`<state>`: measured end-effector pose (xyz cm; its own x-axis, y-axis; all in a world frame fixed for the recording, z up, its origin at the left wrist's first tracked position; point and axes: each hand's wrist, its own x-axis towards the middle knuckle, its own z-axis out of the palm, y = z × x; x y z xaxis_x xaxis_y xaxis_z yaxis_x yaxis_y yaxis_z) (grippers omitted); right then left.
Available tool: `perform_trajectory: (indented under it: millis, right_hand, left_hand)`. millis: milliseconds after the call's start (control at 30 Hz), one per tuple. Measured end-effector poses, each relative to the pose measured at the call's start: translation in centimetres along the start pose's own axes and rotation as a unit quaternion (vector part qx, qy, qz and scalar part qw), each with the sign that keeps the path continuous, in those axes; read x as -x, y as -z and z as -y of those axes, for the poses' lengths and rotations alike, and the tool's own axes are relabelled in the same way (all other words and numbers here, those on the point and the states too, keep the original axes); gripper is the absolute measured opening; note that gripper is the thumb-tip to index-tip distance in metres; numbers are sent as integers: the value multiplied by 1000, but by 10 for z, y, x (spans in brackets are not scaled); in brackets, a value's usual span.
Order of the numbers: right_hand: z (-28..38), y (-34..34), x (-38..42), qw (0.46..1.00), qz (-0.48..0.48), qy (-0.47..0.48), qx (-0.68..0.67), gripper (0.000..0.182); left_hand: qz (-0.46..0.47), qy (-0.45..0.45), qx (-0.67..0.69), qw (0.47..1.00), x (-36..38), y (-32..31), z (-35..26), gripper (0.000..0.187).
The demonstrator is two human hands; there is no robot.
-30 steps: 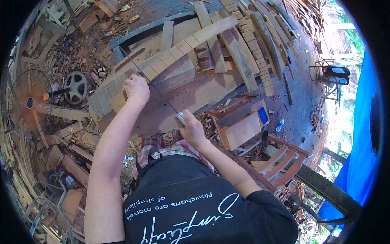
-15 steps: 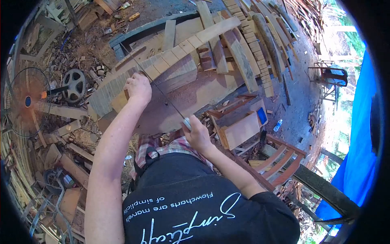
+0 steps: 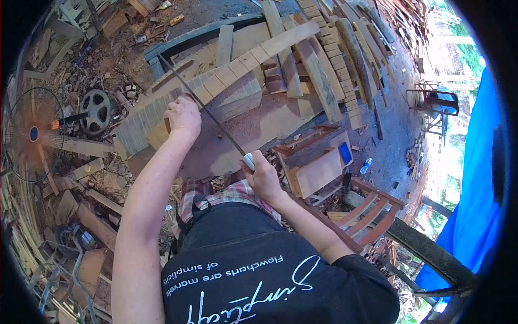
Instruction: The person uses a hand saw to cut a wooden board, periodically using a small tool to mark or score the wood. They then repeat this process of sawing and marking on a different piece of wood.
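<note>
My right hand (image 3: 265,177) is closed around the pale handle of a long, narrow-looking handsaw (image 3: 222,127), seen nearly edge-on. Its blade runs away to the upper left, across a wooden plank (image 3: 237,68) marked with evenly spaced crosswise lines. Just left of the blade, my left hand (image 3: 183,115) has its fingers curled over the plank, close beside the saw; the fingertips are partly hidden. The plank lies slantwise on a thick wooden block (image 3: 237,102) over the workbench (image 3: 270,127).
Loose boards (image 3: 318,81) lie across the bench's far right side. At left stand a fan (image 3: 34,134) and a spoked wheel (image 3: 97,112). A wooden frame (image 3: 318,170) and a slatted wooden piece (image 3: 372,213) sit at right. Scrap wood litters the floor.
The saw blade looks broader now, as it has tilted slightly. Both hands stay almost in place, and the view has shifted a little.
</note>
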<state>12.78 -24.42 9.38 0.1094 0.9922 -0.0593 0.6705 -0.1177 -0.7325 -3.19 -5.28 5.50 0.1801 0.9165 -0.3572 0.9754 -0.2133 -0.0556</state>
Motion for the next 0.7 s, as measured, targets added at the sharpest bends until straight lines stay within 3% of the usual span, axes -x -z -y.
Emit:
perform_trajectory:
  millis: [267, 433, 533, 700]
  right_hand:
    - [19, -37, -77, 1000, -26, 11, 3, 22]
    - [-16, 7, 13, 1000, 1, -11, 2, 20]
    - [-17, 18, 27, 999, 21, -23, 19, 19]
    - [4, -33, -62, 999, -33, 25, -17, 19]
  left_hand:
    - [-21, -12, 19, 1000, 3, -1, 2, 37]
    - [-3, -1, 1, 1000, -3, -3, 0, 37]
    - [-6, -1, -4, 1000, -4, -8, 2, 37]
    - [17, -8, -5, 1000, 6, 9, 0, 41]
